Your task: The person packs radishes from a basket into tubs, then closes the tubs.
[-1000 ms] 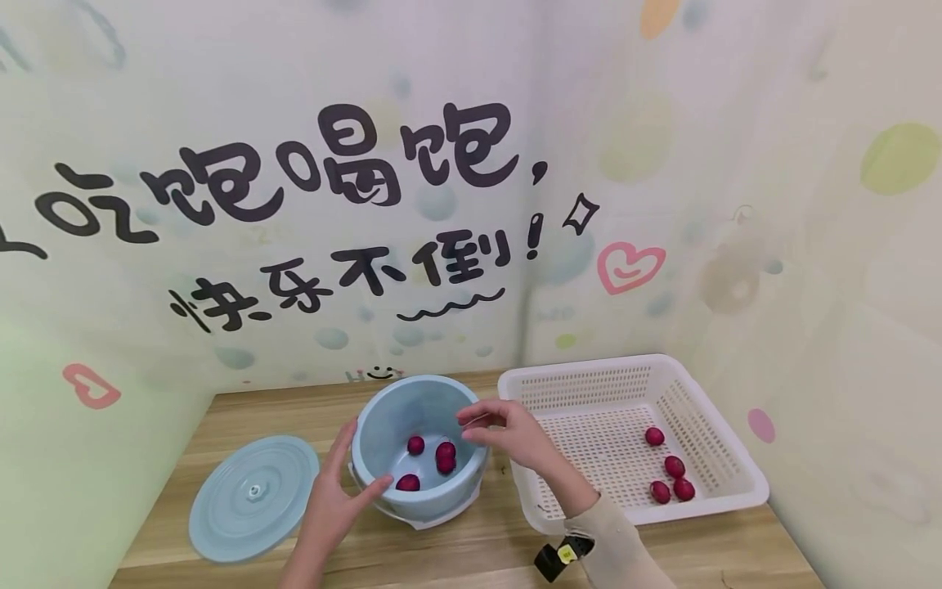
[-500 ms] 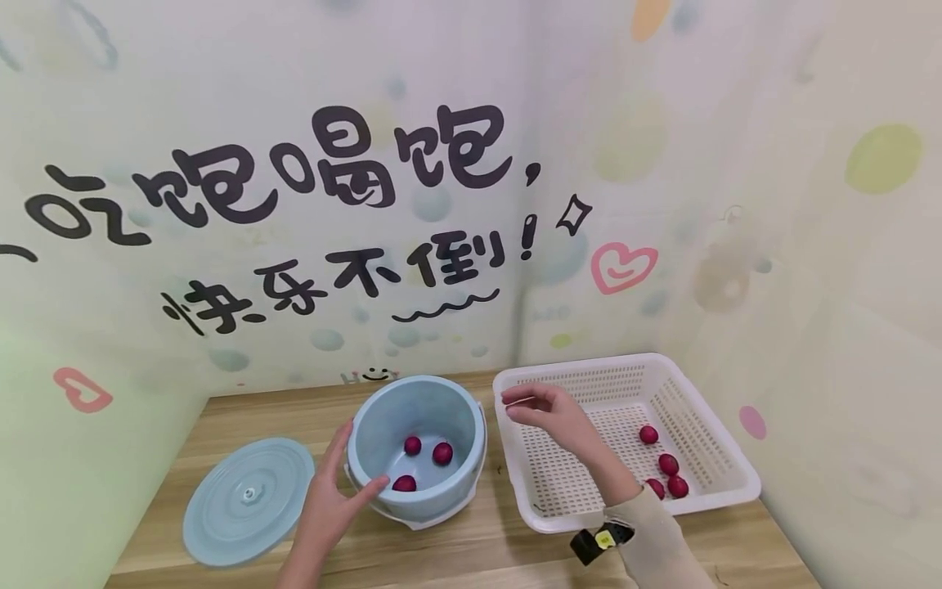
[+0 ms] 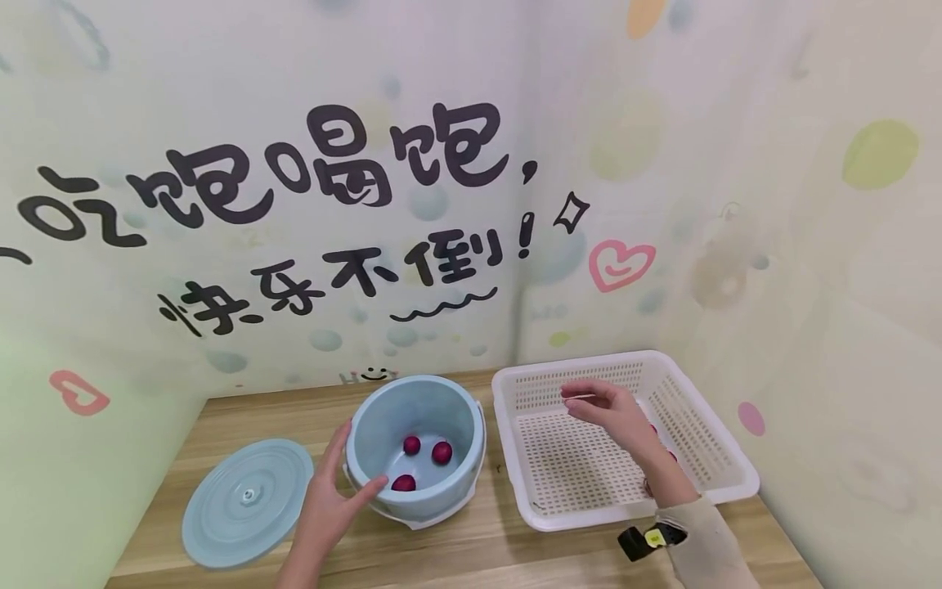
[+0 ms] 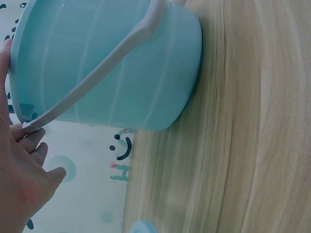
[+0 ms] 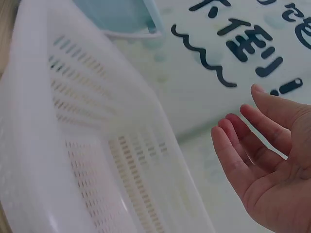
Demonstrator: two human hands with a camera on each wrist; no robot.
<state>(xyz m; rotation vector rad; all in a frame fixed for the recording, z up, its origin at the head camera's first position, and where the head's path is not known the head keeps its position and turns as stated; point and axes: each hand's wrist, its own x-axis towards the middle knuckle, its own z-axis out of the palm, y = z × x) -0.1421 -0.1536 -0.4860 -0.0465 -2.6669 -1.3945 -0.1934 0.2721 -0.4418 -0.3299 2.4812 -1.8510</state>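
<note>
A light blue bucket [image 3: 415, 499] stands upright on the table with three round, dark red, plum-like fruits [image 3: 441, 452] at its bottom. At its left rim my left hand [image 3: 329, 499] holds on, thumb over the near edge. The left wrist view shows fingertips of this left hand [image 4: 26, 170] touching the end of the grey handle [image 4: 92, 77]. Over the white perforated basket [image 3: 559, 523] hovers my right hand [image 3: 607, 409], fingers loosely bent and holding nothing. More red fruits [image 3: 672, 456] lie in the basket, mostly hidden behind my right forearm.
A round blue lid [image 3: 246, 507] lies flat on the wooden table [image 3: 478, 564] to the left of the bucket. Behind stands a printed wall [image 3: 331, 204], and another wall [image 3: 832, 368] rises close to the basket's right side.
My right hand has moved right from above the bucket to above the basket. A red fruit seen doubled in the bucket at first now shows as one. My left hand stays at the rim.
</note>
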